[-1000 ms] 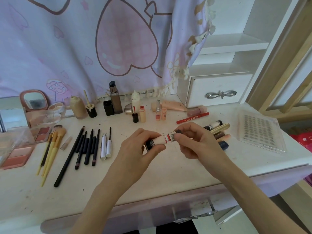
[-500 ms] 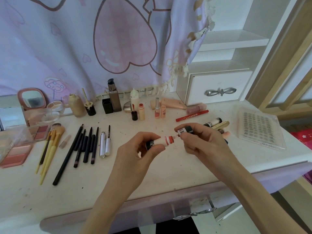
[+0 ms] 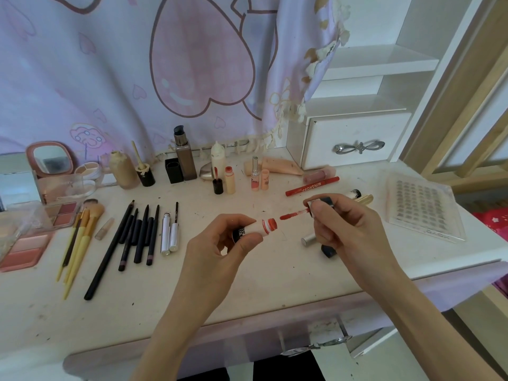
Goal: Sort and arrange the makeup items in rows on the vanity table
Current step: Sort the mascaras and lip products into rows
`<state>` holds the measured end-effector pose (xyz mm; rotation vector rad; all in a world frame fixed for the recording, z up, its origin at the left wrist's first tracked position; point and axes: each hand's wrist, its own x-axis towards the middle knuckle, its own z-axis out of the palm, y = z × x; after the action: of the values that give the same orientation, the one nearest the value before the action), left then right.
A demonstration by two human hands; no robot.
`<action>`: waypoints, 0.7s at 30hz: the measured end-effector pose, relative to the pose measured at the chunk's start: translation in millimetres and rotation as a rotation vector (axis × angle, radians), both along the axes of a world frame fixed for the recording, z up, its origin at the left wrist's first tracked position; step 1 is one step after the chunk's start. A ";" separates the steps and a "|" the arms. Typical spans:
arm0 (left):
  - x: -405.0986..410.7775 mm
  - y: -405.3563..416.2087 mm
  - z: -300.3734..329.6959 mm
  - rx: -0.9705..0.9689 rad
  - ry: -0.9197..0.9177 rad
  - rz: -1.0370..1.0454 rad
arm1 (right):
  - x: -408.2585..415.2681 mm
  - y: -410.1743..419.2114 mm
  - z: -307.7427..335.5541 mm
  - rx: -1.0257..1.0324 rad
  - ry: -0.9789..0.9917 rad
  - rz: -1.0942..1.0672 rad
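head | left hand (image 3: 217,243) grips lip-gloss tube (image 3: 254,229), mouth rightward | right hand (image 3: 349,229) pinches wand (image 3: 295,215), tip leftward

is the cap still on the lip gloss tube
No, the right hand holds the cap and wand clear of the tube in the left hand.

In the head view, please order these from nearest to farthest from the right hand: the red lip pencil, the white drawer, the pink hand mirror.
From the right hand:
1. Red lip pencil, lying just behind the hand.
2. White drawer, at the back right.
3. Pink hand mirror, far back left.
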<state>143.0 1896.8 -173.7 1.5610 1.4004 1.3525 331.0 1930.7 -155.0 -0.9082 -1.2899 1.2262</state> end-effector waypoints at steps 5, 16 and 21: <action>1.5 1.5 1.8 0.020 0.026 0.005 | -1.6 -2.2 3.7 0.050 -0.071 0.001; 2.0 0.5 -0.3 0.043 0.157 0.038 | -9.9 -10.3 7.0 0.198 -0.267 -0.056; -0.8 -0.2 -2.5 0.021 0.104 0.035 | -6.4 -8.2 5.6 0.166 -0.195 -0.072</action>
<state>142.2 1896.6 -176.2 1.6489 1.4860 1.3272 324.6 1922.5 -149.4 -0.9630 -1.4768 0.9772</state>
